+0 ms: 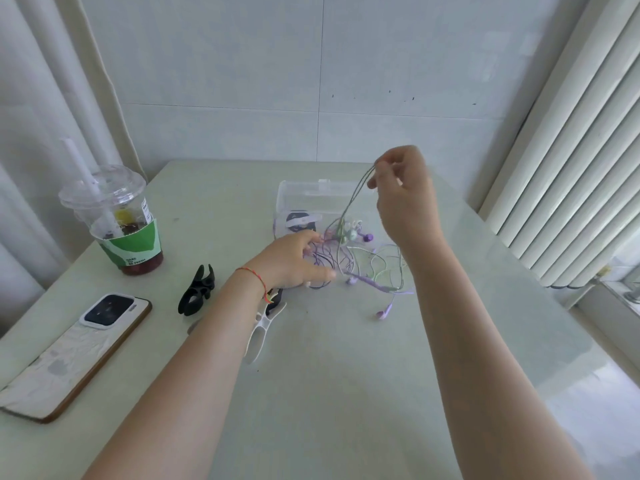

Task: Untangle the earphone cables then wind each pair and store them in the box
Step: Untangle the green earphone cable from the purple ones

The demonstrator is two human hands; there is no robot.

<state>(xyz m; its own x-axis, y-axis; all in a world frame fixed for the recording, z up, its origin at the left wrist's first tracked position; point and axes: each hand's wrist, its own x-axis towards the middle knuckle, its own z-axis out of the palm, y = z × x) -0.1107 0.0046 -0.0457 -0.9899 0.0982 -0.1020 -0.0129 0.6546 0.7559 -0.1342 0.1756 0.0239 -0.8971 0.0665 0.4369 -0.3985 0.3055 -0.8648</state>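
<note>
Table (346,393) lay bare near us, its left side holding one phone (74,355) and one cup (119,220). One clear box (301,195) stood mid-table behind our tangled earphone cables (360,268). Our right hand (403,192) pinched a green cable (356,195) aloft; our left hand (294,261) rested relaxed on the tangle. Two clips (197,289) lay nearby.

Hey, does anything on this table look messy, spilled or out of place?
Only the earphone cables: green and purple ones lie knotted together before the clear box. The right hand pinches a green strand upward; the left hand rests on the pile. The drink cup stands upright, nothing spilled.
</note>
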